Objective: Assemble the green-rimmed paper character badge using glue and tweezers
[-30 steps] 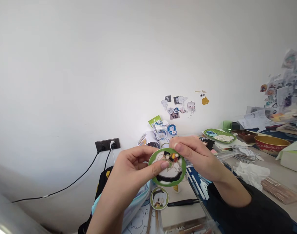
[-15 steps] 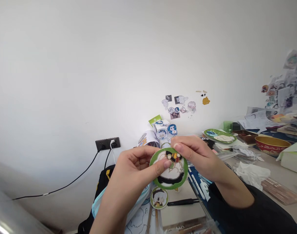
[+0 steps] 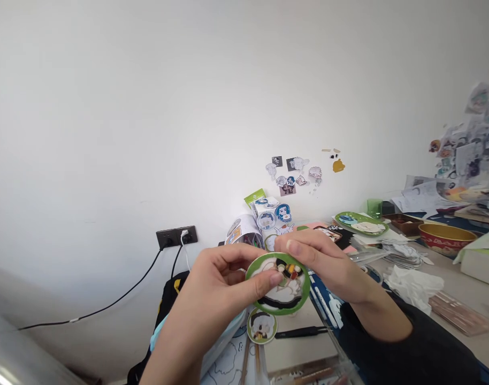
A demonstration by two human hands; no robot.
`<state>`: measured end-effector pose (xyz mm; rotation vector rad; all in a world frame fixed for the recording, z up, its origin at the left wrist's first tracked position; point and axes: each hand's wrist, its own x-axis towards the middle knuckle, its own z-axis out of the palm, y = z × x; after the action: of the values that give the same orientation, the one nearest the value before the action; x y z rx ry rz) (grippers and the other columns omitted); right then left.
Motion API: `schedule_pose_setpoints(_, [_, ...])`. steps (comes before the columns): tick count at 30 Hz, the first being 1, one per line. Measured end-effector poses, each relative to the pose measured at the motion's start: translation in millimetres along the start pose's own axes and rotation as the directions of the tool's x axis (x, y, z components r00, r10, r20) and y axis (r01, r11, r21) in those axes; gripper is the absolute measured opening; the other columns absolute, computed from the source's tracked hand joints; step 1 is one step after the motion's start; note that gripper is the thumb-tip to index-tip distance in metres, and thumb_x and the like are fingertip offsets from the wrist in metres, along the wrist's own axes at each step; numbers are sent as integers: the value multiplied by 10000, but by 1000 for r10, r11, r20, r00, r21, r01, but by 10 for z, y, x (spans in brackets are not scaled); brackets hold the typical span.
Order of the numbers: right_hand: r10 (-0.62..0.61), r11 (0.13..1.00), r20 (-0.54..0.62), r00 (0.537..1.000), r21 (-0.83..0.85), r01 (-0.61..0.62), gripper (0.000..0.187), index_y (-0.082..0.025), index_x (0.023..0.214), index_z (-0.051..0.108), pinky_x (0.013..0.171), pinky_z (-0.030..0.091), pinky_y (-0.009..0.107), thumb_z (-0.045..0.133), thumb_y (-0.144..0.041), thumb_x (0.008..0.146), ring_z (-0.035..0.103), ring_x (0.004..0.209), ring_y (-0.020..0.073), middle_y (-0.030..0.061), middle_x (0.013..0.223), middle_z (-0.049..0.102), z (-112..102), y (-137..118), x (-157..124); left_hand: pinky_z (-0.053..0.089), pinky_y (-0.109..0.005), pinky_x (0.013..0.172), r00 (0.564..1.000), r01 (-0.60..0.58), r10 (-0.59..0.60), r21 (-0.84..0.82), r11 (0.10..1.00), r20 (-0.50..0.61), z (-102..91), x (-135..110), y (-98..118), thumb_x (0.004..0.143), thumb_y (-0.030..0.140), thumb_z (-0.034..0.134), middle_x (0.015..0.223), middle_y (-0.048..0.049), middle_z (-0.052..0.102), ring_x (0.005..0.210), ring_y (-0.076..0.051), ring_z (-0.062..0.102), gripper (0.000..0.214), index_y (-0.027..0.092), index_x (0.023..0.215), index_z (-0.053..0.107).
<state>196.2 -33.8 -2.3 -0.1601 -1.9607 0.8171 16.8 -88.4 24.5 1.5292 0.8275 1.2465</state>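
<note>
My left hand [image 3: 228, 289] pinches a round paper-cut picture [image 3: 282, 299] with a green rim, its thumb across the front and its fingers behind. Layered white, black, brown and yellow shapes make up the cartoon figure on it. At its upper edge my right hand [image 3: 322, 262] is closed, thumb against the rim and the other fingers partly hidden behind. Below the disc lies a smaller round sticker [image 3: 262, 327] with a similar green border. Beside that, black tweezers [image 3: 300, 332] rest on a pale board [image 3: 300, 353].
Pens [image 3: 327, 302] lie to the right, near crumpled tissue [image 3: 415, 286] and a pinkish flat case [image 3: 463, 313]. Farther back are a green oval tray [image 3: 383, 231], a red-and-gold bowl [image 3: 447, 239] and a stack of paper cutouts [image 3: 403, 255]. A wall socket [image 3: 176, 236] with cables is on the left.
The disc has tilted back, so its face looks flatter. My right hand has shifted slightly down and left, its fingers lying lower over the top edge.
</note>
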Motion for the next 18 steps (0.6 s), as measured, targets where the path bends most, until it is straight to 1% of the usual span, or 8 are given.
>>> schedule_pose_setpoints(3, [-7, 1000, 22, 1000, 5, 7, 401, -204, 651, 345, 530, 269, 271, 395, -338, 1026, 315, 577, 107, -44, 634, 323, 8, -10, 2, 598, -234, 601, 998, 18, -18, 10, 1000, 59, -45, 6, -9, 712, 170, 797, 680, -8, 772, 596, -144, 704, 50, 216, 717, 780])
schedule_pose_setpoints(6, [-16, 1000, 60, 998, -4, 16, 397, -201, 644, 357, 528, 269, 267, 437, -330, 1011, 316, 561, 102, -52, 610, 319, -3, -41, 7, 577, -188, 591, 990, 49, -52, 31, 998, 130, -89, 17, -14, 692, 164, 817, 700, -12, 786, 601, -127, 709, 77, 218, 740, 789])
schedule_pose_setpoints(8, [-23, 999, 93, 995, -32, 26, 385, -200, 645, 359, 531, 269, 264, 468, -308, 998, 314, 553, 97, -55, 601, 322, -15, -57, 11, 550, -155, 582, 987, 90, -98, 67, 994, 128, -95, 16, 5, 650, 138, 842, 703, -10, 789, 605, -111, 701, 121, 211, 731, 789])
schedule_pose_setpoints(12, [-35, 995, 133, 991, -88, 46, 369, -201, 648, 363, 540, 272, 262, 466, -275, 995, 320, 557, 98, -54, 602, 323, -40, -67, 13, 513, -138, 574, 978, 188, -196, 104, 977, 74, -45, -4, 84, 607, 132, 863, 680, -3, 777, 592, -90, 666, 131, 192, 692, 783])
schedule_pose_setpoints(13, [-33, 994, 127, 991, -97, 45, 371, -201, 647, 362, 540, 275, 260, 467, -277, 994, 323, 556, 99, -54, 600, 325, -46, -69, 10, 505, -134, 570, 979, 191, -197, 103, 976, 56, -27, -9, 100, 597, 135, 867, 663, 3, 767, 585, -85, 654, 132, 187, 683, 781])
schedule_pose_setpoints(15, [-34, 991, 85, 996, -126, 45, 377, -201, 641, 365, 533, 279, 260, 474, -288, 991, 332, 550, 98, -54, 594, 337, -56, -76, 1, 503, -136, 566, 987, 159, -162, 83, 984, 23, 3, -14, 118, 574, 148, 878, 642, 10, 748, 582, -85, 640, 149, 180, 676, 775])
schedule_pose_setpoints(18, [-56, 985, -51, 997, -166, 47, 383, -200, 643, 374, 522, 272, 263, 458, -308, 1001, 335, 550, 99, -50, 602, 349, -64, -85, -13, 538, -166, 614, 997, 73, -71, 48, 996, -39, 18, -12, 111, 543, 179, 895, 713, 3, 764, 633, -110, 661, 244, 191, 756, 777])
